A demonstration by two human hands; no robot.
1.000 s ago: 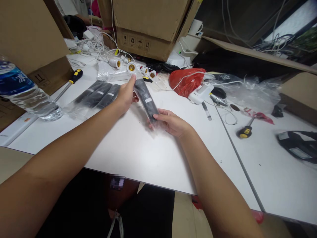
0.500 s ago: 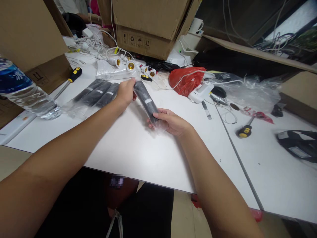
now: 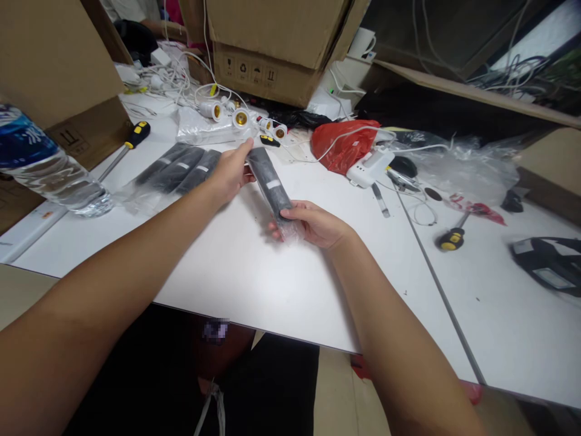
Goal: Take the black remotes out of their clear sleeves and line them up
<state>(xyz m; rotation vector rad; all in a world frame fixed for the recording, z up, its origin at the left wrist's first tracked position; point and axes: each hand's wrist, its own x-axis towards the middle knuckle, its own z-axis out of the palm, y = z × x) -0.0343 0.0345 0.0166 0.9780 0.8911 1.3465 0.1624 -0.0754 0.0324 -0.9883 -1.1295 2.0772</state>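
Observation:
Between my two hands a long black item in a clear plastic sleeve (image 3: 267,179) is held at a slant above the white table (image 3: 227,266); a pale band crosses its middle. What the black item is, I cannot make out. My left hand (image 3: 233,169) pinches the upper end with thumb and fingers. At the lower end, my right hand (image 3: 313,223) has its thumb on top and fingers beneath, by the loose plastic. Several similar black items in clear sleeves (image 3: 179,168) lie side by side on the table, left of my left hand.
A water bottle (image 3: 54,166) and a yellow-black screwdriver (image 3: 136,134) are at left. White lamp sockets (image 3: 240,118) and cardboard boxes (image 3: 267,36) stand behind. To the right are a red plastic bag (image 3: 338,145), a power strip (image 3: 370,168) and another screwdriver (image 3: 450,238).
Both hands keep their hold on the sleeved black item, which stays almost in the same place. The view has shifted very slightly.

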